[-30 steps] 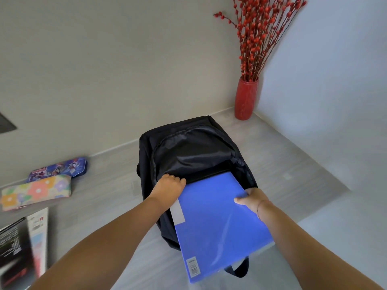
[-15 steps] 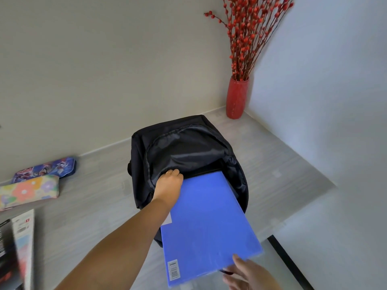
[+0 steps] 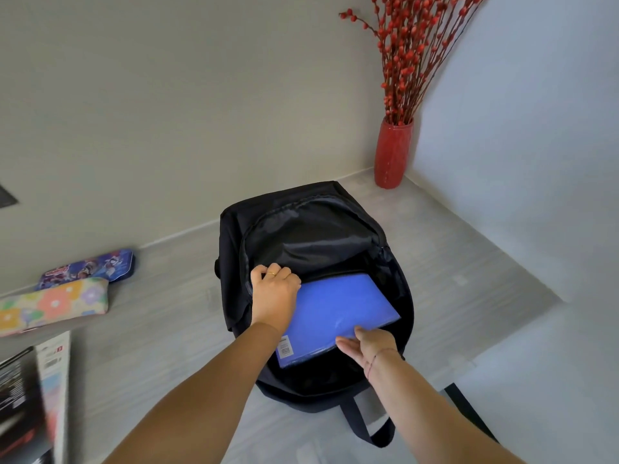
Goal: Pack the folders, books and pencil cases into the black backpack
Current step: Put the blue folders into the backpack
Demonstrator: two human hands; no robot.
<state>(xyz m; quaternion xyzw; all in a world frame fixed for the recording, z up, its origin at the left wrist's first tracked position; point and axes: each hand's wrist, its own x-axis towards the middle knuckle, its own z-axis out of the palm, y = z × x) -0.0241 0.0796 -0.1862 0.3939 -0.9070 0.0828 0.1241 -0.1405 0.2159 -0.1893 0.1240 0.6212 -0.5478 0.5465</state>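
1. My left hand (image 3: 274, 296) grips the left rim of the black backpack (image 3: 311, 226), with the fingers curled over the edge of the open main compartment. A ring shows on one finger.
2. My right hand (image 3: 366, 346) is nearly flat. Its fingers are stretched almost straight along the near edge of the blue folder (image 3: 338, 309), and the thumb rests on the cover. It presses rather than clasps.
3. The blue folder sits tilted in the mouth of the backpack, most of it already inside. Its near corner, with a barcode sticker, shows beside my left wrist.
4. The backpack lies on the grey tabletop (image 3: 160, 329) with its opening towards me and a strap loop (image 3: 365, 426) trailing off its near end.
5. Well to the left lie two pencil cases: a floral one (image 3: 53, 304) and a dark blue printed one (image 3: 90, 267) just behind it.
6. At the lower left edge lie the books (image 3: 20, 406), blurred and partly cut off.
7. In the far corner stands a red vase (image 3: 392, 152) holding red berry branches (image 3: 412, 55).
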